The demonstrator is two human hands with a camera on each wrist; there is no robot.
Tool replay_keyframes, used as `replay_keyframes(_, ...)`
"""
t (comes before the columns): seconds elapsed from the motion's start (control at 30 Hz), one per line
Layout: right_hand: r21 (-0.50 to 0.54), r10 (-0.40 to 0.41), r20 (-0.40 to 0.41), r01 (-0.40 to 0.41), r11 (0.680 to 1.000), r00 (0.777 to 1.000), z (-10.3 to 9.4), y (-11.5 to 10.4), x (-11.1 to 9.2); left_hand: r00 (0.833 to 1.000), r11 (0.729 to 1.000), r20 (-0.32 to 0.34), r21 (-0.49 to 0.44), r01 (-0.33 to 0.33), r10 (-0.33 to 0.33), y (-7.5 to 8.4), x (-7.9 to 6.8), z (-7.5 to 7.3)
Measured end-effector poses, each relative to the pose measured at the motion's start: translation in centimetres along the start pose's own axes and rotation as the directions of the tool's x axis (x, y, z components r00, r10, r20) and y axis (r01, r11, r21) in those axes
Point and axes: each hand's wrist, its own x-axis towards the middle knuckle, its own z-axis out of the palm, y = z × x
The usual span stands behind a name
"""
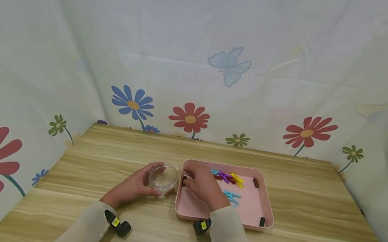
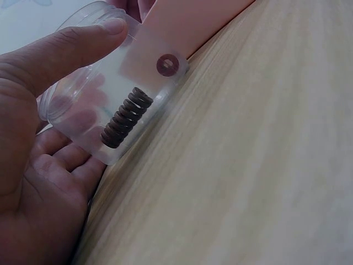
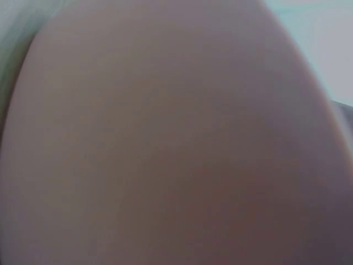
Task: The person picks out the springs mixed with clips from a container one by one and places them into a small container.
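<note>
My left hand (image 1: 139, 182) holds a clear plastic jar (image 1: 163, 177) on the table, thumb and fingers on opposite sides. Through the jar's wall, the left wrist view shows a brown coil spring (image 2: 127, 117) lying lengthwise and a reddish round end (image 2: 167, 65) of another piece. My right hand (image 1: 203, 185) reaches into the left side of a pink tray (image 1: 216, 219), fingers bent downward. A dark spring (image 1: 184, 181) lies by its fingertips; whether they pinch anything is hidden. Skin fills most of the right wrist view.
Inside the tray are a purple clothespin (image 1: 225, 177), a yellow clothespin (image 1: 237, 179) and a light blue clothespin (image 1: 231, 196). Dark springs lie at its right side, one upper (image 1: 256, 182) and one lower (image 1: 262, 222). The tray's raised rim stands between jar and right hand.
</note>
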Motion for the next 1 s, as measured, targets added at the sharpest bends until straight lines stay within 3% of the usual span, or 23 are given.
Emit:
replay_keyframes(0.67,0.053,0.087,0.067,-0.091,0.994,0.994,0.17,-0.07,0.08,1.0,1.0,-0.001,-0.02,0.0,0.0,0.36,-0.14,0.05)
replay_keyframes(1.0,-0.036,0.096,0.105,-0.092,0.995,0.99,0.28,-0.3,0.06,1.0,1.0,0.005,-0.012,-0.027,0.027,0.06,-0.12,0.04)
